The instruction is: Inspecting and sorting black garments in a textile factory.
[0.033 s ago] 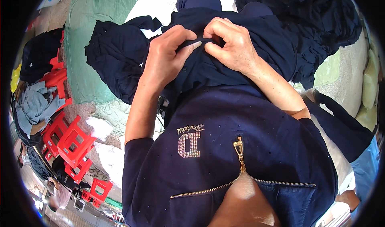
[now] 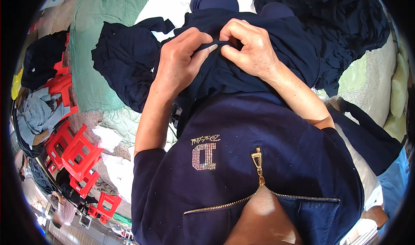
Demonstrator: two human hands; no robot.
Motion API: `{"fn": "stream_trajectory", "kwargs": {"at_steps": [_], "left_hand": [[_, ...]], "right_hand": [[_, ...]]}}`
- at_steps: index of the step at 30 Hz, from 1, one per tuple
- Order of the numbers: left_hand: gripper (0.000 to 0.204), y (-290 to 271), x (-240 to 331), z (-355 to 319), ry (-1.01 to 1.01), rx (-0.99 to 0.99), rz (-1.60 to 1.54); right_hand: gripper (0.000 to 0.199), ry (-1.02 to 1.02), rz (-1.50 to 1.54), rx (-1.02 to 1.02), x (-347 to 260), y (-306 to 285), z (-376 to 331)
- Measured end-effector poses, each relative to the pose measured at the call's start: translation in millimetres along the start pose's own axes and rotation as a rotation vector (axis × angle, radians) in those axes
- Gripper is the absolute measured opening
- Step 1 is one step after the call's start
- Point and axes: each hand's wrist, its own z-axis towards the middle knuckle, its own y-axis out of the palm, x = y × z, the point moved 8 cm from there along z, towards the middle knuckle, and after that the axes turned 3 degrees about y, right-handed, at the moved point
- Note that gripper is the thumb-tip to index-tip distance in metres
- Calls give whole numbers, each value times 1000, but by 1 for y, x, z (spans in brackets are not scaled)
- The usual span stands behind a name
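A dark navy garment (image 2: 212, 70) with small dark buttons lies spread over my lap. My left hand (image 2: 179, 59) pinches a raised fold of it between thumb and forefinger. Close beside it, my right hand (image 2: 250, 48) pinches the same fold, thumb below and curled fingers above. The fingertips of both hands almost meet on the cloth. Whether anything small sits between them cannot be seen. Just left of my left hand lies another dark buttoned garment (image 2: 125, 50).
A heap of dark clothing (image 2: 341, 20) lies at the far right. Green sheeting (image 2: 97, 50) covers the floor at left, beside red plastic stools (image 2: 80, 154) and a grey garment (image 2: 36, 113). Another person in pink (image 2: 65, 208) is at lower left. Someone's blue clothing (image 2: 395, 180) shows at right.
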Motion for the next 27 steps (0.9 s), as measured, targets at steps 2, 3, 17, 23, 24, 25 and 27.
{"fn": "stream_trajectory", "kwargs": {"at_steps": [2,3,17,23,24,25,27], "left_hand": [[21,1,7,-1,130,13,138],[23,1,12,-1,192,48,204],[17,-2,6,-3,101,295,140],[12,-15,-58,-14,-446,58,-530],[12,-17,-60,-14,-449,64,-530],[12,-14,-64,-16,-491,44,-593],[13,-13,-71,-20,-537,32,-657]], "right_hand": [[14,41,36,-11,3,-1,1],[14,81,72,-21,6,-1,2],[15,-353,-227,223,-23,-14,2],[27,-170,-384,-39,5,-6,21],[35,-330,-326,-25,-13,-5,21],[38,-443,-266,-76,-36,-3,18],[38,-503,-73,-285,-48,16,7]]}}
